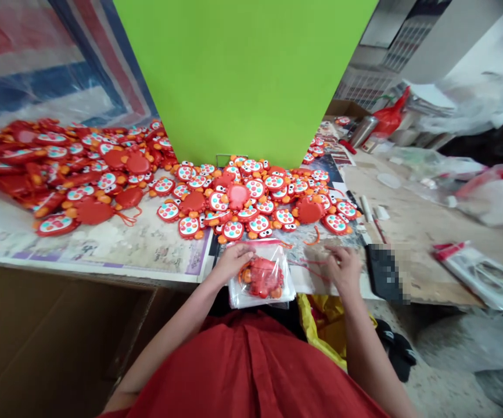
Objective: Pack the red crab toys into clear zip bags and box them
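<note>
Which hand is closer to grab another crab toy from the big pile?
Probably the right hand. It rests open on the table with nothing in it, just below the pile of red crab toys. The left hand is busy pressing on the clear bag with a crab toy inside.

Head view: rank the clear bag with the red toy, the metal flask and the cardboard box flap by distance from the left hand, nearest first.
1. Clear bag with the red toy: under the left hand.
2. Cardboard box flap: lower left, below the table edge.
3. Metal flask: far right, back of the table.
</note>
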Motion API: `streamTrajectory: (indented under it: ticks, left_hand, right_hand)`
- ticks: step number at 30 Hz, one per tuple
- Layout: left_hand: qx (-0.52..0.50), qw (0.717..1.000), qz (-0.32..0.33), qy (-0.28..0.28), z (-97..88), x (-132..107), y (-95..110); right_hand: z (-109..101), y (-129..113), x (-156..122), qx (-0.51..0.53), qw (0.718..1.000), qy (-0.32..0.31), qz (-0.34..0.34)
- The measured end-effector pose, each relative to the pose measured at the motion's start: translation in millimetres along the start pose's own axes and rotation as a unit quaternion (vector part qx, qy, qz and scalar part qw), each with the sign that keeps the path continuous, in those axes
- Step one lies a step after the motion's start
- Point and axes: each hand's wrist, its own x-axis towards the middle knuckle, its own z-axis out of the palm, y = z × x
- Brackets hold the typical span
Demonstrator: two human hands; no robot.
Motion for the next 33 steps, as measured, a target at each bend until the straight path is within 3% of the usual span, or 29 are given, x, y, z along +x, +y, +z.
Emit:
streamTrajectory:
  ticks: [2,4,6,11,18,21,27,33]
  left_hand:
    - [-0.020,1.000,0.003,0.000,1.0,-4,4]
    - [-0.040,0.999,0.001,-0.008,1.1,-8,7]
    - [-0.054,0.998,-0.009,-0.020,-0.7,-11,9]
    - [-0.055,0.997,-0.039,-0.030,-11.8,-15,9]
    - [-0.073,0.995,-0.073,0.010,-9.1,-19,21]
    - [-0.118,0.991,-0.067,-0.006,-6.8,-20,26]
    - [-0.012,0.999,-0.037,0.006,-11.6,-25,31]
    - [-0.043,0.999,-0.011,-0.008,-14.2,-33,44]
  right_hand:
    - [9,-32,0,0.129,0.983,-0.130,0.015]
    - [21,-56,-3,0.232,0.942,-0.241,0.031]
    - [33,-71,-6,0.308,0.906,-0.287,0.054]
    - [43,-72,-8,0.408,0.866,-0.265,0.117]
    - [38,-59,-8,0.441,0.854,-0.232,0.152]
    - [40,-55,-10,0.450,0.850,-0.236,0.142]
    - [39,-56,-9,0.440,0.850,-0.267,0.112]
    - [37,-74,-2,0.448,0.843,-0.290,0.071]
